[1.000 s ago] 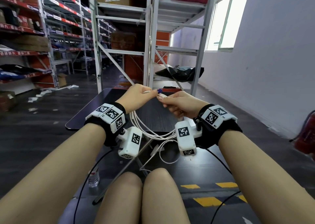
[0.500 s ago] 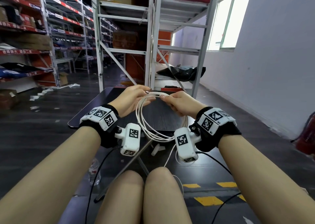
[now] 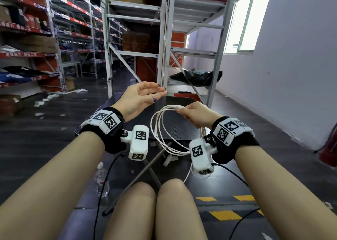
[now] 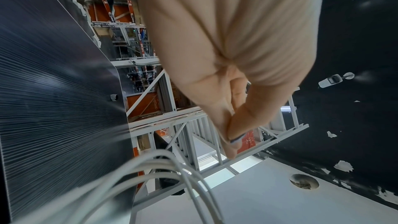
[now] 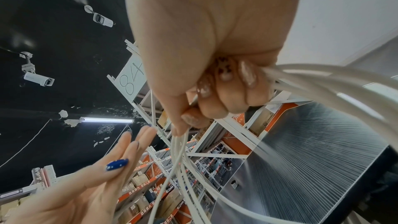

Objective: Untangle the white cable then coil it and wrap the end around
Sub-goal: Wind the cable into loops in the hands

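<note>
The white cable (image 3: 158,130) hangs as a coil of several loops over the near half of a small black table (image 3: 142,123). My right hand (image 3: 189,113) grips the top of the coil, fingers curled round the bundled strands (image 5: 217,91). A loose cable end trails down below the table edge toward my knees. My left hand (image 3: 145,95) is lifted up and to the left of the coil, palm turned inward, fingers straight, holding nothing. In the left wrist view the cable loops (image 4: 172,168) pass below the left hand (image 4: 232,130) without touching it.
Grey metal shelving (image 3: 164,39) stands just beyond the table, with a black bag (image 3: 197,77) on a low shelf. A plastic water bottle (image 3: 102,181) stands on the floor by my left leg. Black wrist-camera leads hang beside both forearms. A wall closes the right side.
My left hand has let go of the coil and lifted up and away to the left, opening flat. The right hand keeps its hold on the loops, which now hang wider.
</note>
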